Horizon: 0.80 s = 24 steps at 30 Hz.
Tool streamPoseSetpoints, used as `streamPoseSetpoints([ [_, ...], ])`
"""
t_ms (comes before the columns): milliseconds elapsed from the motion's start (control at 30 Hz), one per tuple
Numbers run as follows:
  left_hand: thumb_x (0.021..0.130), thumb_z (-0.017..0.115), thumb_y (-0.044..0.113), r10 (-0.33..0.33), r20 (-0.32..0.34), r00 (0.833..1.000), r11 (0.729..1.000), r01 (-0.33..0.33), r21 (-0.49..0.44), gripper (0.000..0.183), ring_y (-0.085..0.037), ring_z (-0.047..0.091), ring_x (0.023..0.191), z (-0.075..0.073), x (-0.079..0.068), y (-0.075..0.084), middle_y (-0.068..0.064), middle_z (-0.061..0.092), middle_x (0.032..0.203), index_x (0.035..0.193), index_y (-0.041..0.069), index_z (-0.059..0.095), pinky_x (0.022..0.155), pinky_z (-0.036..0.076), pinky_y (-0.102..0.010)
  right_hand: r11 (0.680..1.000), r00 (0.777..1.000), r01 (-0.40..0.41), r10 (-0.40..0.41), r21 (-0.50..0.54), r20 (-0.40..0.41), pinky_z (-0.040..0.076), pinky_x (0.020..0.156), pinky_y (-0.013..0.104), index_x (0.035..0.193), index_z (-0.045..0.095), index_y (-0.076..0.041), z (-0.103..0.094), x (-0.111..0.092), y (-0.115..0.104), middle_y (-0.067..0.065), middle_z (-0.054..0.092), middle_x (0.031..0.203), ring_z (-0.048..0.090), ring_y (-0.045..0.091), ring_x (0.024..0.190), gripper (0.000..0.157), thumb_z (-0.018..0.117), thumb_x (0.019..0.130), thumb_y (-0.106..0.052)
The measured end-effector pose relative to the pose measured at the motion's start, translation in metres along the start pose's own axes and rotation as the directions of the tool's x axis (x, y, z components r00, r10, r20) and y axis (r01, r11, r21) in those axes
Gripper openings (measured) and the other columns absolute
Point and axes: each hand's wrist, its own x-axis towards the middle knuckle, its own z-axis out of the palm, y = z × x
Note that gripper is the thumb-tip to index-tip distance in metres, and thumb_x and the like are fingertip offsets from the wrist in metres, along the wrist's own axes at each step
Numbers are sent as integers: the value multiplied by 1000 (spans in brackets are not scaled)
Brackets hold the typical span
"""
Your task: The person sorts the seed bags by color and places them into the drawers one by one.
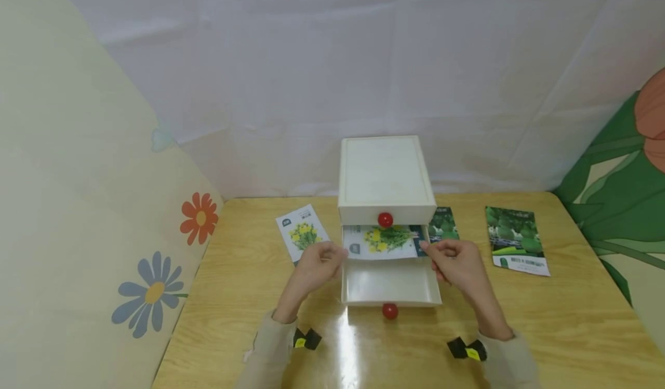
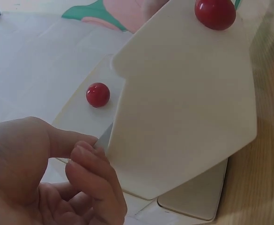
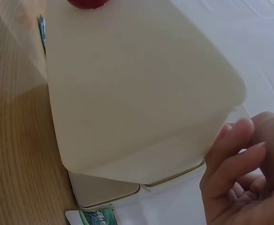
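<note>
A packet with yellow flowers on green stems [image 1: 384, 242] lies across the pulled-out lower drawer [image 1: 387, 285] of a small white two-drawer box [image 1: 384, 172]. At the packet's left end, my left hand [image 1: 318, 266] pinches its edge between thumb and fingers. My right hand [image 1: 461, 263] pinches the dark right end, beside the drawer's right wall. In the left wrist view a grey edge of the packet [image 2: 104, 137] shows at the left fingertips. From the right wrist, the drawer front [image 3: 141, 89] hides the packet, and the right fingers [image 3: 233, 140] curl at the drawer's side.
Another yellow-flower packet [image 1: 302, 232] lies on the wooden table [image 1: 234, 296] left of the box. Two green packets lie to the right, one [image 1: 444, 225] close beside the box, the other [image 1: 516, 239] farther out. Red round knobs [image 1: 390, 311] stick out from the drawer fronts.
</note>
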Motion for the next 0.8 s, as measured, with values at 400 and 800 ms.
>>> streamPoseSetpoints([
  [400,105,67,41,26,-49,998,994,-20,110,34,-17,70,87,1,8,1,-7,78,102,107,9,78,74,63,-33,990,996,13,-26,-141,-88,57,46,27,100,77,5,4,3,-7,3,68,66,65,21,54,45,73,103,-40],
  [800,106,65,43,6,-42,999,992,-1,123,35,-19,69,91,0,9,3,-6,78,102,107,10,78,76,61,-33,977,988,70,-96,-203,-122,46,41,25,91,75,2,4,2,-3,3,66,62,62,22,50,46,71,103,-42],
])
